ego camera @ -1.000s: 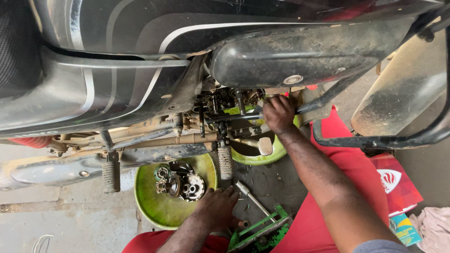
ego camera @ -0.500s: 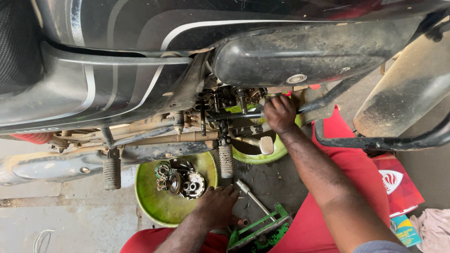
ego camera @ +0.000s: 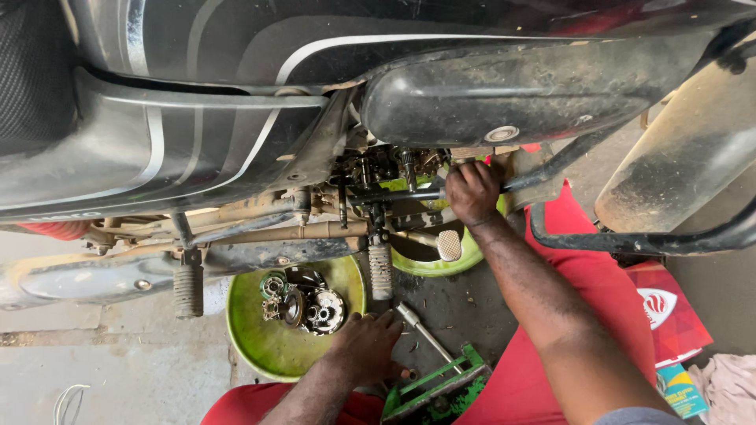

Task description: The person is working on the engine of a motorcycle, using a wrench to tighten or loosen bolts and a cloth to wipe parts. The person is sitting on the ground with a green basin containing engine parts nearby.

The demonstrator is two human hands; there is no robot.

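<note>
I look down past a black motorcycle with grey stripes. My right hand reaches under its frame and is closed around a dark bar or tool at the exposed engine parts. My left hand rests low on the ground, fingers spread, at the near rim of a green bowl that holds several metal clutch parts. A socket wrench lies on the ground just right of the left hand, apart from it.
A second green bowl sits under the engine behind the brake pedal. Rubber footpegs hang down. A green tool tray lies by my red-clad legs. A red carton and a rag lie at right.
The view has shifted slightly. Both hands stay in about the same places, the right at the engine and the left by the bowl.
</note>
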